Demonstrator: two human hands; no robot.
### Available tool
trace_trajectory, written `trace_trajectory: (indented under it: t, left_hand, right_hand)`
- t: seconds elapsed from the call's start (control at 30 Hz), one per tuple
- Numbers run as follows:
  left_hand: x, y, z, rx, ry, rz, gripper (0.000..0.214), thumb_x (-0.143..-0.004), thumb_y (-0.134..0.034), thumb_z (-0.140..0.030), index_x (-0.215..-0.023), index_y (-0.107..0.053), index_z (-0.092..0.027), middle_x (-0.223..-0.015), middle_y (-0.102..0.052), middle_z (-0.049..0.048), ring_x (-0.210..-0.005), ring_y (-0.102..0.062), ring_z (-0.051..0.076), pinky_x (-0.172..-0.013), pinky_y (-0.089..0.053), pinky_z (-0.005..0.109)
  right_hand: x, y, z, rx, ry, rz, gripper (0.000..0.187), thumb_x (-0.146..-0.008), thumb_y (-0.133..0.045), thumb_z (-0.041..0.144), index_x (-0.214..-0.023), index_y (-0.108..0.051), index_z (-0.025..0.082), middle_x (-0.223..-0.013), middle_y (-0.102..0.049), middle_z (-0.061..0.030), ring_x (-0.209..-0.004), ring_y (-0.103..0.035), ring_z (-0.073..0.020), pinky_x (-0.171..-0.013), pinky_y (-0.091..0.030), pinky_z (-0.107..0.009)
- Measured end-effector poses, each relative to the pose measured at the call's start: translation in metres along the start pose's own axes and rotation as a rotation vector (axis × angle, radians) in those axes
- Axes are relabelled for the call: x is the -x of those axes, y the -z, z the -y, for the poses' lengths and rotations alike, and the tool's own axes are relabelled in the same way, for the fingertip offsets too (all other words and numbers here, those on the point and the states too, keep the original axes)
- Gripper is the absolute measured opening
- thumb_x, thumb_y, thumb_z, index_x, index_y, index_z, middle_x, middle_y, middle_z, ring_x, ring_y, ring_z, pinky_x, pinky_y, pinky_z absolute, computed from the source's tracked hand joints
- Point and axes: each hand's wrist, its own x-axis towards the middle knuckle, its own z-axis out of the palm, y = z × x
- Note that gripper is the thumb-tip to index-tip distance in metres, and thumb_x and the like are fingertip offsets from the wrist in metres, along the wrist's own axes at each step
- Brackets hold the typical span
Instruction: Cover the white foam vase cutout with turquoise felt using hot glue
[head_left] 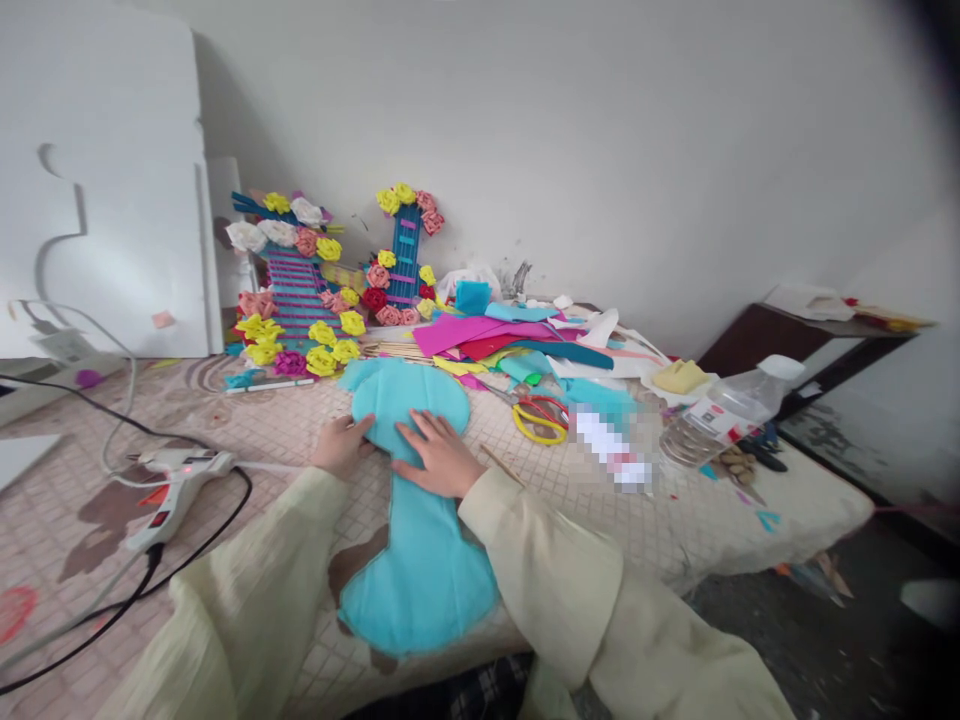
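Observation:
A turquoise crepe-paper-covered cutout [424, 530], with rounded ends and a narrower middle, lies flat on the table before me. My left hand [342, 442] is at the left edge of its upper part, fingers closed on that edge. Across the neck of the cutout, my right hand [439, 455] rests flat with its fingers spread. At the far left end of the upper part, a flap of turquoise paper [358, 374] sticks out past the outline. The underside of the cutout is hidden.
A glue gun [180, 490] with a lit switch and trailing cables lies at left. Yellow-and-red-handled scissors [541, 420] and a plastic bottle [727, 415] are at right. Coloured paper scraps [517, 335] and flower-trimmed letter shapes [296, 290] stand behind, near a white board [112, 200].

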Motion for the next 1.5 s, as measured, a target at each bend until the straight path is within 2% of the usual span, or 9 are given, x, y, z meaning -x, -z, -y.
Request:
trace_trajectory:
  t: [0.13,0.27,0.33,0.4,0.53,0.7,1.0,1.23,1.5]
  left_hand:
    - [0.009,0.004,-0.005,-0.104,-0.084,-0.050,0.025,-0.076,-0.053,-0.022,-0.099,-0.052,-0.012,-0.096,-0.059,0.0086,-0.088,-0.057,0.017,-0.076,-0.047,0.035]
    - [0.051,0.008,-0.015,-0.262,-0.296,-0.074,0.040,-0.069,-0.060,-0.024,-0.108,-0.051,-0.019,-0.118,-0.050,0.0063,-0.112,-0.042,0.020,-0.096,-0.032,0.036]
    - [0.082,0.009,-0.015,-0.627,-0.542,0.158,0.029,-0.076,-0.049,-0.032,-0.103,-0.055,-0.021,-0.109,-0.057,0.0049,-0.104,-0.049,0.020,-0.093,-0.036,0.038]
    - [0.110,0.010,-0.010,-0.840,-0.713,0.334,0.027,-0.080,-0.042,-0.032,-0.102,-0.056,-0.022,-0.105,-0.059,0.0046,-0.100,-0.052,0.018,-0.088,-0.041,0.036]
    - [0.137,0.012,0.014,-1.139,-0.960,0.443,0.040,-0.080,-0.042,-0.030,-0.119,-0.044,-0.019,-0.124,-0.047,0.0072,-0.115,-0.040,0.021,-0.094,-0.039,0.038]
    - [0.135,0.013,0.037,-1.289,-0.989,0.422,0.052,-0.080,-0.040,-0.037,-0.127,-0.033,-0.015,-0.133,-0.034,0.0100,-0.120,-0.033,0.024,-0.095,-0.037,0.040]
    - [0.137,0.014,0.041,-1.377,-1.010,0.401,0.058,-0.082,-0.033,-0.040,-0.132,-0.017,-0.017,-0.136,-0.026,0.0087,-0.123,-0.027,0.023,-0.099,-0.030,0.044]
    - [0.141,0.015,0.048,-1.374,-1.014,0.375,0.069,-0.078,-0.034,-0.051,-0.134,-0.009,-0.020,-0.139,-0.018,0.0075,-0.126,-0.020,0.025,-0.100,-0.026,0.045]
    - [0.141,0.019,0.045,-1.331,-1.050,0.390,0.065,-0.077,-0.037,-0.050,-0.133,-0.016,-0.023,-0.136,-0.027,0.0080,-0.122,-0.029,0.026,-0.096,-0.029,0.047]
  right_hand:
    - [0.000,-0.004,-0.002,0.009,-0.018,-0.007,0.064,-0.080,-0.026,0.058,-0.131,-0.027,0.020,-0.140,-0.018,-0.0095,-0.127,-0.012,-0.0258,-0.101,-0.013,-0.044]
    - [-0.002,-0.007,-0.005,0.021,-0.039,0.008,0.066,-0.079,-0.027,0.060,-0.131,-0.028,0.019,-0.140,-0.018,-0.0106,-0.127,-0.013,-0.0263,-0.101,-0.010,-0.045]
    - [-0.003,-0.008,-0.007,0.026,-0.035,0.013,0.066,-0.079,-0.028,0.059,-0.131,-0.028,0.019,-0.140,-0.018,-0.0112,-0.127,-0.013,-0.0265,-0.101,-0.010,-0.045]
    - [-0.004,-0.008,-0.008,0.032,-0.028,0.015,0.065,-0.079,-0.030,0.058,-0.131,-0.028,0.018,-0.139,-0.018,-0.0113,-0.127,-0.014,-0.0266,-0.101,-0.010,-0.045]
    - [-0.006,-0.004,-0.007,0.069,-0.013,0.010,0.060,-0.079,-0.034,0.054,-0.128,-0.033,0.018,-0.136,-0.025,-0.0117,-0.124,-0.019,-0.0266,-0.100,-0.009,-0.046]
    - [-0.023,0.000,-0.009,0.083,0.017,0.000,0.054,-0.081,-0.036,0.049,-0.125,-0.038,0.018,-0.133,-0.031,-0.0123,-0.122,-0.023,-0.0260,-0.099,-0.012,-0.046]
    - [-0.074,-0.008,-0.018,0.088,-0.024,0.043,0.053,-0.083,-0.030,0.044,-0.130,-0.030,0.018,-0.139,-0.021,-0.0094,-0.126,-0.018,-0.0256,-0.100,-0.015,-0.043]
    - [-0.081,-0.020,-0.017,0.096,-0.055,0.046,0.055,-0.084,-0.026,0.048,-0.131,-0.027,0.020,-0.140,-0.019,-0.0071,-0.127,-0.013,-0.0241,-0.100,-0.011,-0.044]
    - [-0.081,-0.020,-0.016,0.113,-0.057,0.033,0.055,-0.083,-0.025,0.049,-0.130,-0.029,0.021,-0.140,-0.020,-0.0072,-0.127,-0.014,-0.0240,-0.100,-0.012,-0.044]
